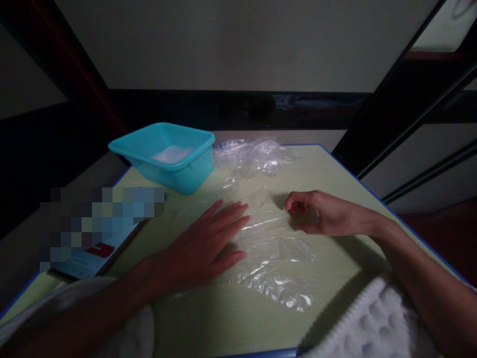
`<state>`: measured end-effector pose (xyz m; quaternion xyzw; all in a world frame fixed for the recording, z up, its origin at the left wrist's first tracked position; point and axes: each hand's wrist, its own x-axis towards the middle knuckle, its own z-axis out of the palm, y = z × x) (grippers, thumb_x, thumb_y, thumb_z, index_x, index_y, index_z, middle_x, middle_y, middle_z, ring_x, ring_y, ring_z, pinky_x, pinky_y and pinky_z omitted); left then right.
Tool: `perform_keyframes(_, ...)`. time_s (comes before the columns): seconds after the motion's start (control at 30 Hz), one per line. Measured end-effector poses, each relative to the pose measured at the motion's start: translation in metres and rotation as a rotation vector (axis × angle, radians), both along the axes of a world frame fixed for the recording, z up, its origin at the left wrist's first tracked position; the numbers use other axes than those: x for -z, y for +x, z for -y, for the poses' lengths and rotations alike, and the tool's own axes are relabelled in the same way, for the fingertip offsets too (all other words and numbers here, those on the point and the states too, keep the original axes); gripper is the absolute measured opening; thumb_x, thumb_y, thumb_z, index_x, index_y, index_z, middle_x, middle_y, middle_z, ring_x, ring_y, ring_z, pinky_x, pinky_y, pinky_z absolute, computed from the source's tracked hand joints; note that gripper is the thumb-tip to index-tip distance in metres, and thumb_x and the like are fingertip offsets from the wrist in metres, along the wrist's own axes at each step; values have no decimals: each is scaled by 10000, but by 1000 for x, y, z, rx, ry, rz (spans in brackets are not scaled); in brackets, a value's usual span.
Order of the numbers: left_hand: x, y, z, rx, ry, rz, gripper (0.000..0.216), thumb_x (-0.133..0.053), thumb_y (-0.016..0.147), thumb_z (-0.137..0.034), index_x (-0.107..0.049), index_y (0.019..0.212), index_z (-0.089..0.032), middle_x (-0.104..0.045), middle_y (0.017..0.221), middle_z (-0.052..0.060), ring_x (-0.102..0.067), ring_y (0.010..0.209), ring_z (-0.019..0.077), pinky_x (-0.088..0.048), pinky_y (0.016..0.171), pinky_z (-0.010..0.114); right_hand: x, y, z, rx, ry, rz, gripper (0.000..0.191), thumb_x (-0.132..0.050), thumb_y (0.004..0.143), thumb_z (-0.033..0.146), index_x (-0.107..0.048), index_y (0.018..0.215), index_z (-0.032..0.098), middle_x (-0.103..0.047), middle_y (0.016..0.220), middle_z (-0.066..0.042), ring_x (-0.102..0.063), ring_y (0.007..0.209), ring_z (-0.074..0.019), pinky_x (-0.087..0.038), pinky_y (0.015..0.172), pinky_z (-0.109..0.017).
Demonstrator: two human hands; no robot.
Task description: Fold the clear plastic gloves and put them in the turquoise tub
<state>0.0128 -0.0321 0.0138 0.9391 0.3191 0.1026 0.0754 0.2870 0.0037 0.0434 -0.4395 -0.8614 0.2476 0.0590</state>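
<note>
A thin, clear plastic film [278, 248] with finger-like lobes, looking like a disposable glove, lies spread out on the table. My left hand [208, 238] rests palm down over its left part, fingers stretched and a little apart. To the right of the film is my right hand [320, 214], just above the tabletop. Its fingers curl loosely, the thumb stands apart from them, and nothing shows between. Behind both hands sits a crumpled heap of clear plastic [261, 154].
A turquoise plastic basket [194, 174] with something whitish inside stands at the back left. Nearer, a phone or tablet [80, 261], partly blurred out, lies on the left. The pale yellow table [328, 174] has a blue edge, and panels rise behind it.
</note>
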Motion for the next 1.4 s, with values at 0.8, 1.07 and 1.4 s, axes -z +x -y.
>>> perform_keyframes(0.8, 5, 11, 7, 83, -92, -103, 534, -505, 870, -356, -391, 1331, -112, -292, 1470, 141, -218, 1368, 250, -152, 1117, 465, -9, 13, 7, -116, 726, 403, 447, -348, 684, -50, -574, 1025, 130, -655, 927, -118, -611, 768, -218, -484, 736, -380)
perform_keyframes(1.07, 6, 12, 8, 47, -70, -27, 578, -470, 875, -372, -330, 1359, -89, -300, 1465, 143, -236, 1364, 216, -169, 1126, 425, 1, -21, 22, -23, 573, 34, 436, -326, 797, 35, -517, 1189, 25, -588, 1174, -191, -581, 1055, -245, -506, 878, -390)
perform_keyframes(1.4, 14, 22, 8, 13, -73, -56, 585, -367, 913, -414, -302, 1358, -40, -283, 1459, 193, -178, 1380, 241, -203, 1112, 445, 46, -58, 22, -105, 433, 100, 540, -283, 916, 245, -285, 1377, -38, -256, 1451, -205, -219, 1352, -262, -255, 1091, -466)
